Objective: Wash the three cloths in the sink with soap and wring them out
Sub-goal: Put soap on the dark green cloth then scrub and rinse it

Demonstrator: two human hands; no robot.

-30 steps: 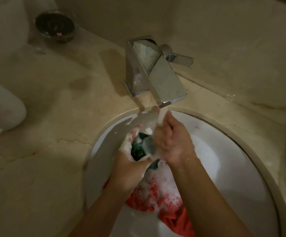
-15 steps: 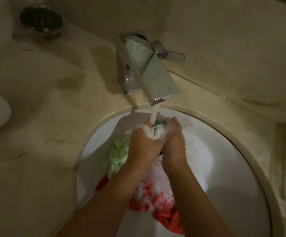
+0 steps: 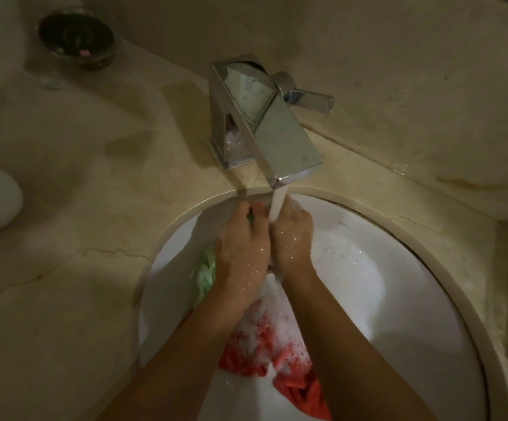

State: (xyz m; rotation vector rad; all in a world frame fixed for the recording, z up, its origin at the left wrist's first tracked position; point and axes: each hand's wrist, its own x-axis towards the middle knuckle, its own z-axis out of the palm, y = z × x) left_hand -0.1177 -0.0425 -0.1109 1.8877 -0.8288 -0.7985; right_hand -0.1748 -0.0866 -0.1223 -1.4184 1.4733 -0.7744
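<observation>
Just green cloth [image 3: 250, 216] btwn fingers [image 3: 240, 212].

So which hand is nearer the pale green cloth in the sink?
Left. The left hand is right beside the pale green cloth, partly covering it; the right hand is farther, past the left hand.

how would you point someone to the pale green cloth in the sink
Start at the white sink under the chrome tap. The pale green cloth lies against the basin's left wall, just beside the left hand. Unlike the foamy red cloth nearer the viewer, it is light, mint-coloured and free of suds.
</observation>
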